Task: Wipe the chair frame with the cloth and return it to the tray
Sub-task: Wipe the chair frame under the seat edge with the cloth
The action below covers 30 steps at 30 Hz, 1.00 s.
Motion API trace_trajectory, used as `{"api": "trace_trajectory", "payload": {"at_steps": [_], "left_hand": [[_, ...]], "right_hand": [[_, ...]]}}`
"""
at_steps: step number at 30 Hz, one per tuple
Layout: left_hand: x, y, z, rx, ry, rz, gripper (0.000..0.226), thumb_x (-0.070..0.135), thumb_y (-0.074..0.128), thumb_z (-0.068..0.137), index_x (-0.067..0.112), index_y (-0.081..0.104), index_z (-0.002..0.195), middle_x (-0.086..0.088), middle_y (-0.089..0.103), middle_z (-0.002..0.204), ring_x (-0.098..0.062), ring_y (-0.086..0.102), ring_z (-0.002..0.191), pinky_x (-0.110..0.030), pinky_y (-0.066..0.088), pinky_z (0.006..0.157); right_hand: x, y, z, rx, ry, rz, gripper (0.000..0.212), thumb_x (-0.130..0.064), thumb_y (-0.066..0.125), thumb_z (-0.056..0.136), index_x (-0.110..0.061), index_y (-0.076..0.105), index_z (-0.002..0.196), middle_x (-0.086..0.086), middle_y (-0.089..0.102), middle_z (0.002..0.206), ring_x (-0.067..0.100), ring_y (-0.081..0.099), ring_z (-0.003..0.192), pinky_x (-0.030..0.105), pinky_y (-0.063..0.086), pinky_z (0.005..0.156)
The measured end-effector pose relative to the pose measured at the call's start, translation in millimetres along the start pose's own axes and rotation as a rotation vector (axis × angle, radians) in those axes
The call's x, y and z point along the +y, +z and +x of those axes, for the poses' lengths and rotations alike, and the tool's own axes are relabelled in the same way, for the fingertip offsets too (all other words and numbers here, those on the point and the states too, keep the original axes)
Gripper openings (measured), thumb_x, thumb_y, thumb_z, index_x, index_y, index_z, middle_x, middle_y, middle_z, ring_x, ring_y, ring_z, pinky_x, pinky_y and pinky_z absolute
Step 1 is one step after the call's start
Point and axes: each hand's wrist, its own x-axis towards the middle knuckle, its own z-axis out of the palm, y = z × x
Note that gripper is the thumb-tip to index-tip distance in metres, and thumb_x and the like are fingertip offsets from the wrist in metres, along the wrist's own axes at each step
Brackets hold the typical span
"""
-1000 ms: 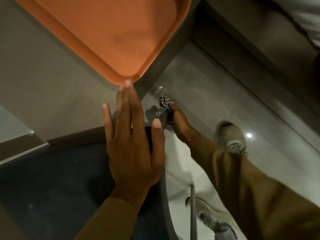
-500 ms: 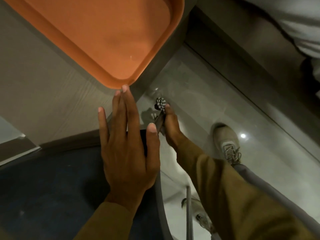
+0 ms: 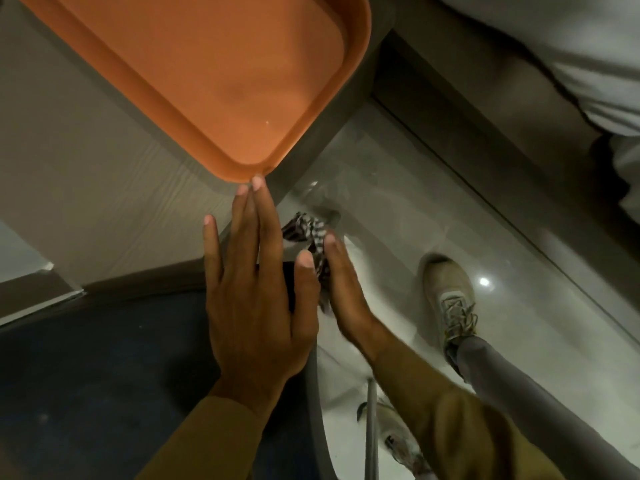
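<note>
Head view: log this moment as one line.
left hand: flat on chair seat | right hand: holds cloth at seat edge | tray: empty

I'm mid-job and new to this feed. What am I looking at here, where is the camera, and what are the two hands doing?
There is no machine: a person works with bare hands, and the single camera sits on their head, looking down. The left hand lies flat, fingers spread, on the dark blue chair seat. The right hand reaches down beside the seat's edge, gripping a striped cloth bunched against the chair frame, most of which is hidden. On the pale tabletop above sits an orange tray, which looks empty. The shiny floor and the person's shoe show on the right.
</note>
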Motion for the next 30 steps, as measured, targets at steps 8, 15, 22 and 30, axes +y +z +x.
{"api": "trace_trajectory", "payload": {"at_steps": [8, 15, 22, 30], "left_hand": [[2, -2, 3, 0.018, -0.024, -0.008, 0.077, 0.040, 0.030, 0.110, -0.003, 0.018, 0.172, -0.014, 0.021, 0.184, -0.026, 0.013, 0.173, -0.056, 0.008, 0.143], [3, -2, 3, 0.018, -0.029, 0.018, 0.076, 0.042, 0.026, 0.111, -0.001, 0.016, 0.173, -0.013, 0.018, 0.185, -0.024, 0.012, 0.174, -0.058, 0.010, 0.142], [1, 1, 1, 0.027, -0.030, -0.032, 0.072, 0.033, 0.025, 0.110, 0.000, 0.017, 0.173, -0.011, 0.019, 0.185, -0.022, 0.013, 0.174, -0.048, 0.001, 0.144], [5, -3, 0, 0.008, -0.020, -0.019, 0.070, 0.033, 0.021, 0.112, 0.000, 0.018, 0.173, -0.011, 0.022, 0.184, -0.022, 0.016, 0.173, -0.051, 0.004, 0.144]], "right_hand": [[-7, 11, 21, 0.058, 0.176, 0.129, 0.055, -0.052, 0.035, 0.115, -0.029, 0.046, 0.164, 0.008, 0.057, 0.165, 0.028, 0.056, 0.152, 0.050, 0.045, 0.129], [-7, 1, -53, -0.096, -0.068, -0.006, 0.063, -0.061, 0.040, 0.109, -0.039, 0.041, 0.167, -0.011, 0.045, 0.175, 0.011, 0.039, 0.165, 0.046, 0.030, 0.138], [-8, 1, 55, 0.053, 0.177, 0.022, 0.053, -0.046, 0.035, 0.117, -0.022, 0.046, 0.163, 0.014, 0.053, 0.166, 0.034, 0.054, 0.152, 0.050, 0.044, 0.128], [-11, 11, -62, -0.051, -0.153, -0.015, 0.035, -0.069, 0.042, 0.106, -0.075, 0.054, 0.138, -0.035, 0.051, 0.163, -0.006, 0.039, 0.161, 0.034, 0.028, 0.138]]}}
